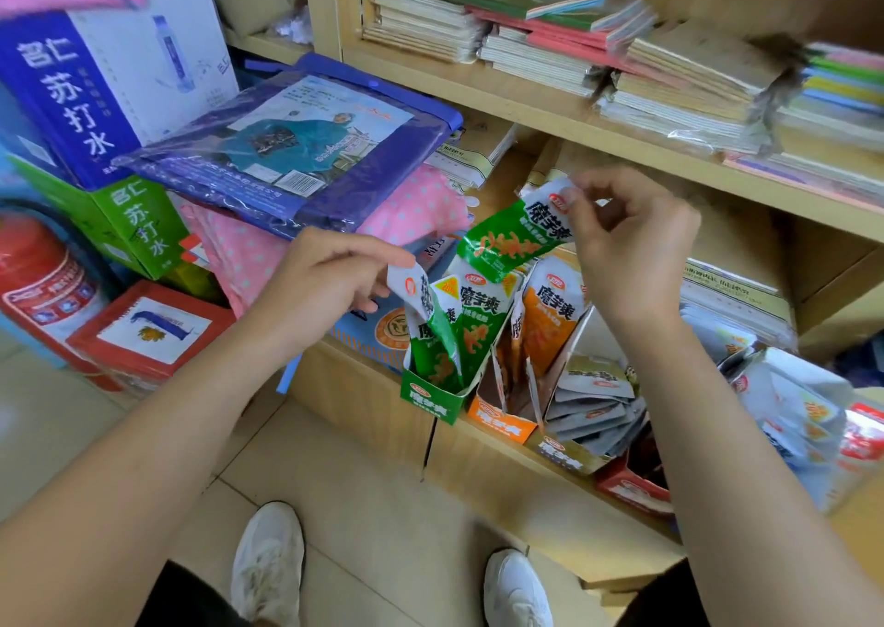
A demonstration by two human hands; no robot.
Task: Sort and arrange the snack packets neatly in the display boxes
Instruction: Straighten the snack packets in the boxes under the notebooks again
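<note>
- The pile [789,416], well right of the green box [433,399], looked unsorted.
- The tan box [567,452], two places right of it, held slumped grey packets [593,406].
- The orange box [500,423], just beside it, held orange packets [550,330] upright.
- A green packet [507,244] hung above it, pinched by the right hand [631,239], not yet in.
- The left hand [330,282] pinched a packet top [416,291] standing in it.
</note>
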